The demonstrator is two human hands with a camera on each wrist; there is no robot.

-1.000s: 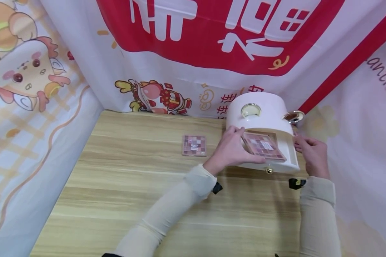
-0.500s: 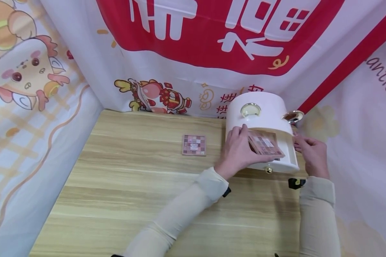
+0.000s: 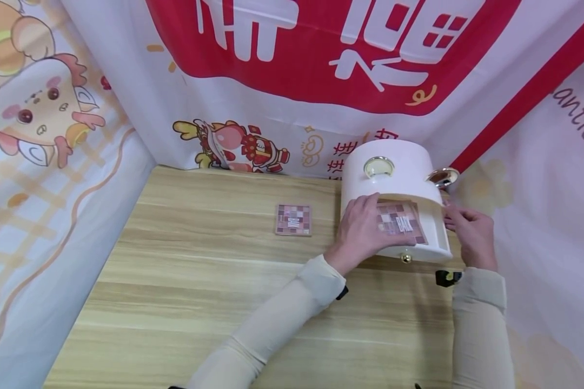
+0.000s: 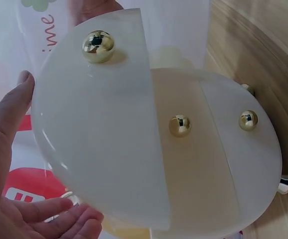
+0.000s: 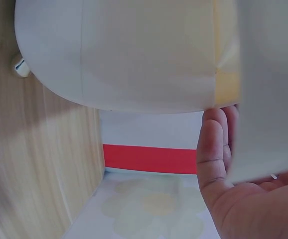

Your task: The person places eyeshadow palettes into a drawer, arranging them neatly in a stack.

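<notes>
A white rounded drawer box point(image 3: 389, 156) stands at the back right, its top drawer point(image 3: 435, 248) pulled out. Inside that drawer lies a makeup palette point(image 3: 401, 221) in pink and brown squares, its left part under my left hand point(image 3: 362, 229). The left thumb runs along the palette's front edge while the fingertips reach to its back left. In the left wrist view, the left thumb and fingers are spread behind the drawer front point(image 4: 99, 124). My right hand point(image 3: 474, 232) touches the drawer's right side with extended fingertips point(image 5: 211, 139). Another palette point(image 3: 293, 220) lies flat on the table.
Printed cloth hangs behind and on both sides of the wooden table point(image 3: 214, 243). A gold-rimmed oval piece point(image 3: 442, 177) sticks out at the box's right. Two lower drawers with gold knobs point(image 4: 180, 125) are closed.
My left hand has moved a little right, over the drawer. The palette under it, tilted before, now lies flatter in the drawer. The right hand stays almost still.
</notes>
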